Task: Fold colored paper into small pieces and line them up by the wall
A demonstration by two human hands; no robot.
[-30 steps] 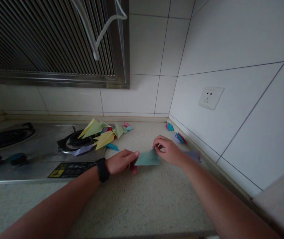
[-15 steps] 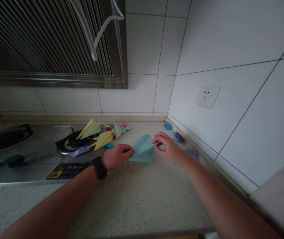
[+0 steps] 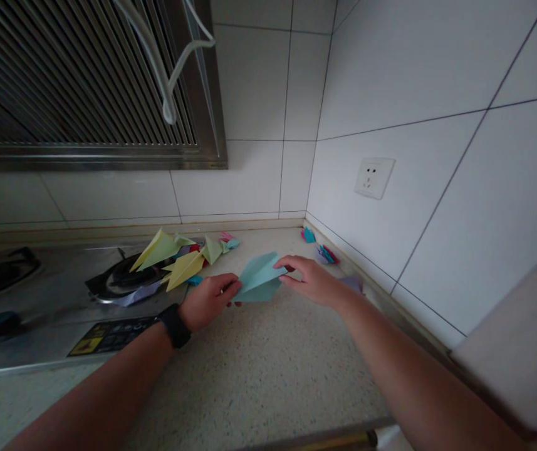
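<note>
Two bare hands and one light-blue paper (image 3: 256, 279), creased along its length, held between them over the speckled countertop (image 3: 277, 376). The left hand (image 3: 209, 300), with one black watch (image 3: 175, 326) at its wrist, pinches the paper's left end between thumb and fingers. The right hand (image 3: 310, 280) holds the opposite edge between thumb and forefinger, their tips narrowly apart.

Left: a stove (image 3: 56, 282) with two burners in view; folded papers lie in an overlapping heap on and beside the right burner (image 3: 131, 275). Two large yellow pieces (image 3: 186, 270), one lilac piece (image 3: 137, 294) and one blue piece (image 3: 195, 280) are distinguishable; the full number cannot be told. Right: two small multicoloured paper clusters (image 3: 327, 254) near the wall, and one lilac sheet (image 3: 353, 283) partly behind the right forearm.

One wall socket (image 3: 374, 178). One black-and-yellow label (image 3: 111, 336) on the stove front; its writing is too small to read.
</note>
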